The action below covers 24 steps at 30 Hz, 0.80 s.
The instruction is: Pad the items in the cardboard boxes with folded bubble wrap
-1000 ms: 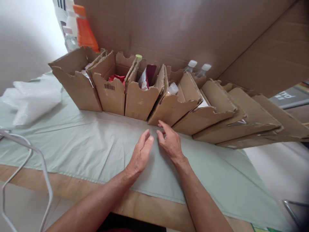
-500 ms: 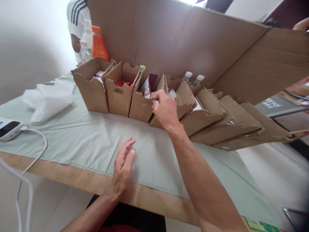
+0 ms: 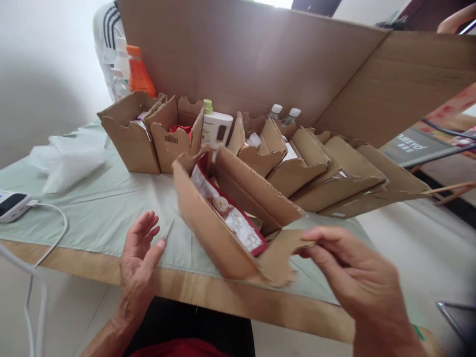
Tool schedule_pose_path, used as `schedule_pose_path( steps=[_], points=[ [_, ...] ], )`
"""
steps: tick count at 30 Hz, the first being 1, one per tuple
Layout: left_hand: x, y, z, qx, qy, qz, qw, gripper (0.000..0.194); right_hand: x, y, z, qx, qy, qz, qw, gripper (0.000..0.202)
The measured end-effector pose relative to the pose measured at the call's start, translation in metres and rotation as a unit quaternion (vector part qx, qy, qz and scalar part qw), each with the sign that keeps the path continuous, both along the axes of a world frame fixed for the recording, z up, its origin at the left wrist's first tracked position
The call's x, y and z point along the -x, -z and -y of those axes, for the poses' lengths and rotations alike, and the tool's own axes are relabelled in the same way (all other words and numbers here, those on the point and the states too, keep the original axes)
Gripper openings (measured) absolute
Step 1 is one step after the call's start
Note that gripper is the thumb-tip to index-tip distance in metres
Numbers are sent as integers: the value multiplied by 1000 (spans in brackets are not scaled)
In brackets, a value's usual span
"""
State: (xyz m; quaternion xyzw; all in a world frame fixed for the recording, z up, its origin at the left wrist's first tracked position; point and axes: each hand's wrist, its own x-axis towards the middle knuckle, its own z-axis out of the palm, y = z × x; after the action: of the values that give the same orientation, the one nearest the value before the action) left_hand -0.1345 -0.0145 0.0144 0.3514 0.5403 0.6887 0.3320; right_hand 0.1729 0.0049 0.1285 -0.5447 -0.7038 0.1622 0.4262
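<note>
My right hand pinches the near flap of a cardboard box, which sits tilted at the front of the table, out of the row. Inside it lies a dark red and white printed packet; what else is in there is mostly hidden. Left of the box, my left hand hovers over the cloth with its fingers apart, touching nothing. In the gap in the row stands a white bottle with a pale green cap.
Cardboard boxes stand in a row against a tall cardboard panel. An orange bottle rises behind them. Bubble wrap and a white device with a cable lie at the left. A person's sleeve shows behind.
My right hand has pulled the box from the row toward me and to the right, uncovering the white bottle. My left hand has shifted left.
</note>
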Motion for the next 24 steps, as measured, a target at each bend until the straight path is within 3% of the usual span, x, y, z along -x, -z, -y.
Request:
schedule_pose_path(
  steps=[3,5,7,10,13,19,21,24],
  points=[
    [-5,7,3,20,45,-17,999,60,-44,22,15,-1,105,-83,991,36],
    [-9,13,8,46,86,-29,995,62,-63,46,29,28,78,-82,993,61],
    [-16,17,14,74,127,-51,988,57,-68,70,42,75,27,-37,996,74],
    [-30,18,17,94,142,-76,982,42,-48,92,47,126,-4,24,992,58],
    [-48,10,0,92,132,-73,984,41,-24,90,26,142,13,29,989,38],
    [-77,-7,-77,22,207,-85,974,52,-33,81,-48,127,76,-54,988,46],
    [-79,-8,-95,19,239,-92,967,53,-38,86,-63,105,98,-64,988,45],
    [-70,-3,-100,39,250,-139,957,63,-37,98,-65,115,114,-49,986,42]
  ],
)
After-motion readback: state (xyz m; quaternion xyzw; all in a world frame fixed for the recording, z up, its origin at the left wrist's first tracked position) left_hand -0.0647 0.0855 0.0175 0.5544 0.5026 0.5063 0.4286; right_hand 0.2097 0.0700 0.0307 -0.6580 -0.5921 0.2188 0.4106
